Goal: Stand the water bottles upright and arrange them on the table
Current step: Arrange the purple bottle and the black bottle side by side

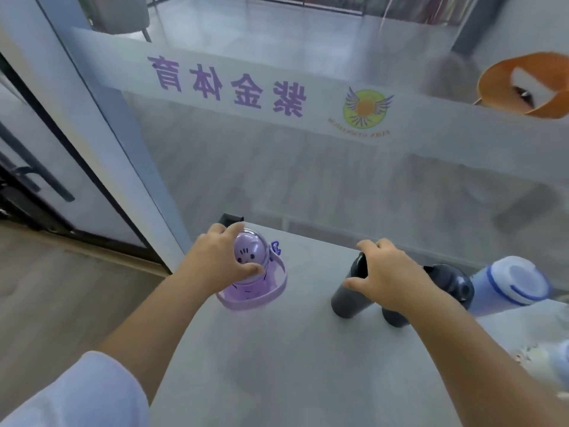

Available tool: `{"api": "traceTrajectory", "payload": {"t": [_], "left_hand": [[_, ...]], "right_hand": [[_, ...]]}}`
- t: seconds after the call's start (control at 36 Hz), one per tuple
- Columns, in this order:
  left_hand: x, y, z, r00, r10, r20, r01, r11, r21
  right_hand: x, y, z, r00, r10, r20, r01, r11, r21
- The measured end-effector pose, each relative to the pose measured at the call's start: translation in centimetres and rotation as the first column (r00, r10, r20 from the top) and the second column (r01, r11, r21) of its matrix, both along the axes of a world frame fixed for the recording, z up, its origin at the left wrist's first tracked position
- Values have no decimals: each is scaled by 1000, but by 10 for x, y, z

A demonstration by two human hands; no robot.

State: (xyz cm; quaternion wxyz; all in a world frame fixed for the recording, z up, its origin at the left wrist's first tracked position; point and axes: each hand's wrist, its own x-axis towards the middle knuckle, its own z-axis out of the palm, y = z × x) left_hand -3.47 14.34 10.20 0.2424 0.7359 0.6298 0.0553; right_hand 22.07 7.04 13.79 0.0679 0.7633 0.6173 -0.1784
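Left hand (215,260) clamps the purple cartoon bottle (251,272), upright at the grey table's (277,349) far-left corner; right hand (388,275) wraps the nearest dark bottle (351,288), right of the purple one.

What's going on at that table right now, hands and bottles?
Left hand gripping purple bottle, upright. Right hand on a dark bottle; second dark bottle and blue bottle beside it. Table in front unobstructed.
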Motion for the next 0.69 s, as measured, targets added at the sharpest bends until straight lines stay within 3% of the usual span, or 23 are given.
{"api": "traceTrajectory", "payload": {"t": [0.17, 0.69], "left_hand": [[-4, 13, -2, 995, -92, 32, 93, 995, -29], [7, 85, -6, 963, -256, 89, 259, 965, -30]], "right_hand": [[-2, 0, 1, 998, -62, -24, 61, 997, -37], [-19, 43, -2, 989, -57, -134, 76, 987, 141]]}}
